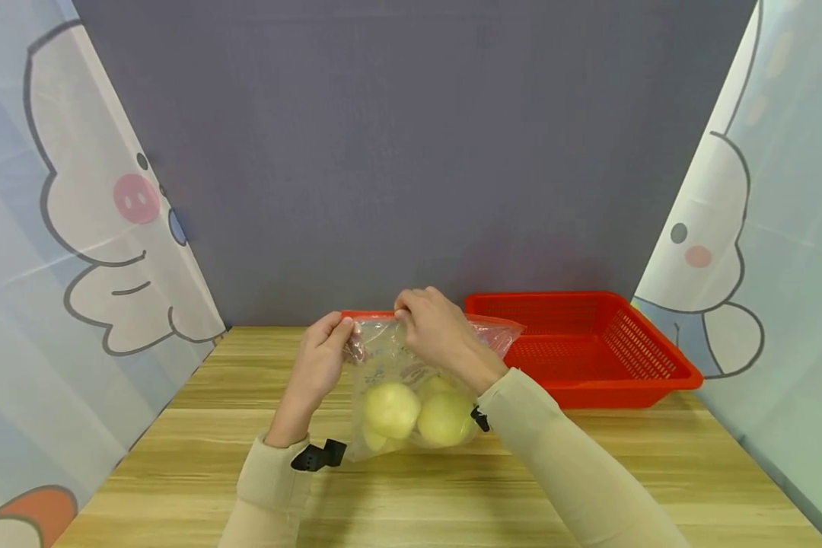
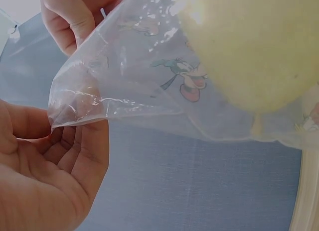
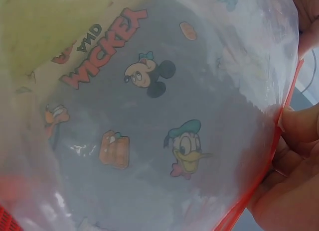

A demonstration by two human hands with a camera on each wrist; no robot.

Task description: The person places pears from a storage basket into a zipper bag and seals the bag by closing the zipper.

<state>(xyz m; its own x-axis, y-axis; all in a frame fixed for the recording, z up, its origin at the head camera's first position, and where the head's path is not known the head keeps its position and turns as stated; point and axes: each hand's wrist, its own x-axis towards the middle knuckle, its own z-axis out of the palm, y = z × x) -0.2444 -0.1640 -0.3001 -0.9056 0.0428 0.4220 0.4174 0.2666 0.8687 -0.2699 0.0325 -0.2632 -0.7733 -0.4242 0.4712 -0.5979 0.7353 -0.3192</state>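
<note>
A clear zip bag (image 1: 377, 358) with a red strip (image 1: 370, 314) along its top hangs between my hands. Several pale yellow-green round fruits (image 1: 392, 411) sit in its lower part. My left hand (image 1: 317, 365) pinches the bag's top left corner between thumb and fingers. Farther along the red strip, near the middle, my right hand (image 1: 441, 331) grips the edge. Printed cartoon figures on the bag (image 3: 184, 151) show in the right wrist view. In the left wrist view, one fruit (image 2: 259, 47) presses close behind the film.
A red plastic basket (image 1: 575, 392) with slotted walls stands on the right, behind the right forearm. Below the hands is a wood-grain tabletop (image 1: 199, 441). A dark grey panel (image 1: 411, 152) rises at the back, with cartoon-printed curtains (image 1: 109, 304) on both sides.
</note>
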